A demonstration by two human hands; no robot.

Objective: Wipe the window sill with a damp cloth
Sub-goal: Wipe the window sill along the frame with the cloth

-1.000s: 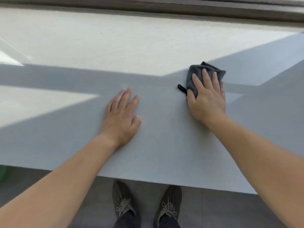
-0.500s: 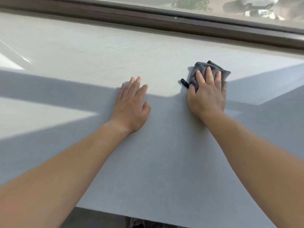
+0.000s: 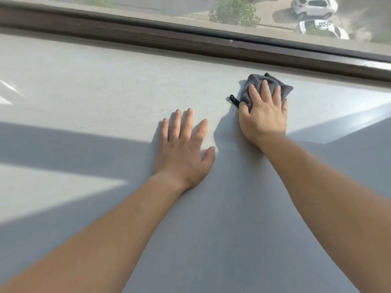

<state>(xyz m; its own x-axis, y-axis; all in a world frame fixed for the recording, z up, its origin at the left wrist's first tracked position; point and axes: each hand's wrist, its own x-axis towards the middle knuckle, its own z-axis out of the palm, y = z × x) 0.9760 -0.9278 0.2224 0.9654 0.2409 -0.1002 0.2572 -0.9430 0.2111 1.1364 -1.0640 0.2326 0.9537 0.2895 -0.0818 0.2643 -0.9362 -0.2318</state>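
Note:
A wide pale grey window sill (image 3: 95, 98) fills the view, partly in sun and partly in shadow. A folded dark grey cloth (image 3: 257, 83) with a small black loop lies on it at the back right, a short way in front of the window frame. My right hand (image 3: 264, 117) presses flat on the cloth, fingers spread over it and thumb curled at its left edge. My left hand (image 3: 183, 149) rests flat on the bare sill to the left of the cloth, fingers apart, holding nothing.
A dark brown window frame (image 3: 190, 41) runs along the sill's far edge. Through the glass I see a bush (image 3: 234, 13) and two white cars (image 3: 315, 7) far below.
Both hands have slid away from me toward the window frame, the right one pushing the cloth with it. My view has tipped up, so the feet and floor are gone and the glass shows.

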